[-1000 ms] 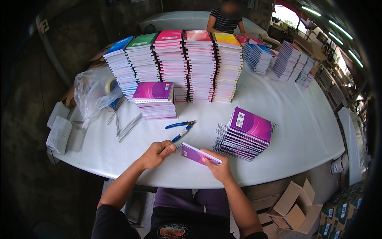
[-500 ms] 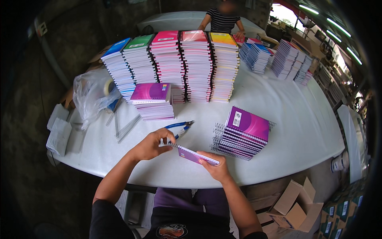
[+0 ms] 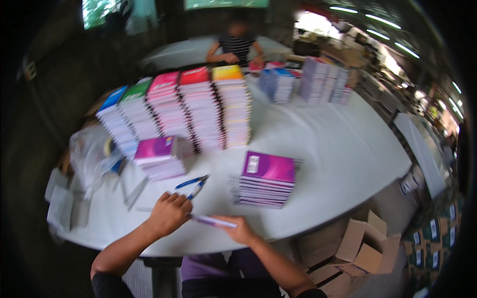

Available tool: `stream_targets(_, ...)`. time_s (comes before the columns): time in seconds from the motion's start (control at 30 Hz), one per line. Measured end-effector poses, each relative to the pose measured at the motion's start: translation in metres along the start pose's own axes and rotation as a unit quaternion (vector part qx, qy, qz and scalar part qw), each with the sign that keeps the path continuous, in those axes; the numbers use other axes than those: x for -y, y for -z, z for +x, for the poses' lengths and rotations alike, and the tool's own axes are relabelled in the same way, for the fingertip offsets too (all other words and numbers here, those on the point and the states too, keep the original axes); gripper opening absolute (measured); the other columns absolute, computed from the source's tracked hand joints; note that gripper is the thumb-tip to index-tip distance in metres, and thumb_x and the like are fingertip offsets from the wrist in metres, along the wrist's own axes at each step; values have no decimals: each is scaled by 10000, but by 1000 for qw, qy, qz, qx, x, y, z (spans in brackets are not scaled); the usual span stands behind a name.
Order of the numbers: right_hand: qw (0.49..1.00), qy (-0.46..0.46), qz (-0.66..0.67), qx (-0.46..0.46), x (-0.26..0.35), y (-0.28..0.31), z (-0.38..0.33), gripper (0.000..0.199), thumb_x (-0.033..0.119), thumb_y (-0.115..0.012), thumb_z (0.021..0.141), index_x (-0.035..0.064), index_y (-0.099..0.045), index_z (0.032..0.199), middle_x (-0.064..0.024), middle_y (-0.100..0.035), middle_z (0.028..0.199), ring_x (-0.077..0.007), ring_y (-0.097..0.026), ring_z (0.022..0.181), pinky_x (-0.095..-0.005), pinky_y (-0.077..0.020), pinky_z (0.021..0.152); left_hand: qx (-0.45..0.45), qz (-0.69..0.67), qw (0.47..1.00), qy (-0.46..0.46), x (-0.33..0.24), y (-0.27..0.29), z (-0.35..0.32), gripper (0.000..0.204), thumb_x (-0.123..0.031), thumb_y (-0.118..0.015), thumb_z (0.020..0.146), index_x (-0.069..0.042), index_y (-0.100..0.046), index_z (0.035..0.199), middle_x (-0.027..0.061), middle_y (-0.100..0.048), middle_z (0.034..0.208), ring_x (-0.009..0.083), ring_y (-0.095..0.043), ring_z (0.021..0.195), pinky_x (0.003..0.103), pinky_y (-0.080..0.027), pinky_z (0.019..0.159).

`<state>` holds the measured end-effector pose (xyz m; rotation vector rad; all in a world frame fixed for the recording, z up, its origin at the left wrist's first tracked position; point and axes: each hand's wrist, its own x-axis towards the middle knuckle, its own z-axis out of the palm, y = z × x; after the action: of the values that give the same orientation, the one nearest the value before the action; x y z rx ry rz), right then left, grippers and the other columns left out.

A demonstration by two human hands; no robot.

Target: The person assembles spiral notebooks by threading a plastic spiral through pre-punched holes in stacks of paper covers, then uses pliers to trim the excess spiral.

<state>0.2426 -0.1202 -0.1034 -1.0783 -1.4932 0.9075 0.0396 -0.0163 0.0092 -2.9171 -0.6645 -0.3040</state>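
Your right hand [image 3: 239,231] grips the purple notebook [image 3: 211,220]; your left hand [image 3: 170,214] curls beside its left end, hold unclear through blur. Pliers [image 3: 188,183] lie beyond the notebook.

The pale counter [image 3: 343,154] carries five tall notebook stacks [image 3: 201,110] far left, a lower purple stack [image 3: 158,156] on their near side, a plastic bag [image 3: 88,158] and wire coils [image 3: 135,192] left, blue-handled pliers [image 3: 189,183] near, a purple coil-bound stack [image 3: 267,176] to their right, and more notebook stacks [image 3: 319,82] far right.
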Motion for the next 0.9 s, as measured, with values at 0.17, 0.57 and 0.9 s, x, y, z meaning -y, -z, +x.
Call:
stream_targets(0.17, 999, 44, -5, 10, 7, -5, -5, 373, -30, -572, 808, 54, -577, 1172, -168, -640, 1035, -228, -638, 886, -299, -482, 788, 143, -86, 986, 7, -3, 13, -15, 299, -281, -716, 681, -96, -598, 885, 46, -589, 897, 229, -568, 881, 371, -419, 772)
stream_targets(0.57, 994, 91, -53, -16, 10, -33, -23, 470, -44, -556, 779, 121, -549, 1219, -134, -598, 1147, -290, -598, 1003, -336, -471, 864, -73, 108, 989, 74, -38, -51, -69, 850, -644, -620, 652, -15, -463, 1203, 327, -284, 1347, 527, -215, 1268, 640, -190, 992)
stream_targets(0.9, 990, 126, -54, -19, 15, -52, -30, 590, -86, -526, 718, 162, -524, 1253, -135, -599, 1136, -322, -597, 968, -364, -477, 837, -166, -43, 977, 129, -38, -119, -101, 1159, -782, -423, 700, 130, -125, 1351, 386, -42, 1401, 565, -19, 1295, 716, 7, 964)
